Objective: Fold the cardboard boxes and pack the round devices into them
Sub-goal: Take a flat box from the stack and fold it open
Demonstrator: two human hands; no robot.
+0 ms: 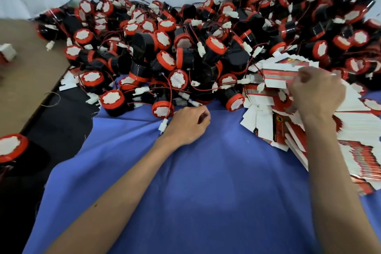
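A big heap of round black devices with red rims, red wires and white plugs fills the far half of the blue cloth. At the right lies a fanned stack of flat red-and-white cardboard boxes. My right hand rests on that stack, its fingertips pinching the top flat box near its far edge. My left hand lies on the cloth at the heap's near edge, fingers curled with nothing clearly held, next to a white plug.
A large brown carton flap lies at the left with a small white box on it. One more round device sits at the near left on a dark surface. A pale wall stands behind the heap.
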